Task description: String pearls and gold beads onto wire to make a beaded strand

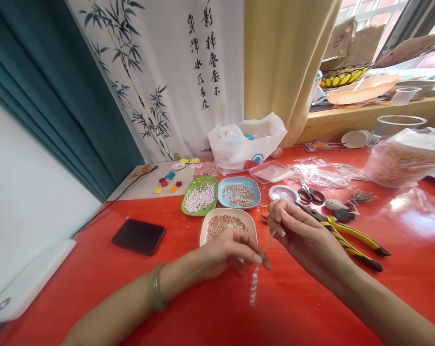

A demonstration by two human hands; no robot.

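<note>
A beaded strand (254, 287) runs between my two hands over the red table. Its clear, pale beads hang below my left hand (235, 250), whose thumb and fingers pinch the strand. The thin gold-coloured part reaches up to the right, where my right hand (296, 225) holds its end between closed fingertips. Just behind my left hand sits a white dish (203, 230) of small gold beads (223, 223), partly covered by that hand. Beyond it are a green dish (192, 210) with white pearl-like beads (201, 197) and a blue dish (254, 188) with gold beads (239, 194).
Yellow-and-black pliers (350, 240) lie beside my right forearm, with scissors (311, 193) behind. A black phone (138, 236) rests at left. Farther back stand a white plastic bag (235, 144), clear packets (314, 174) and a wrapped tub (401, 158).
</note>
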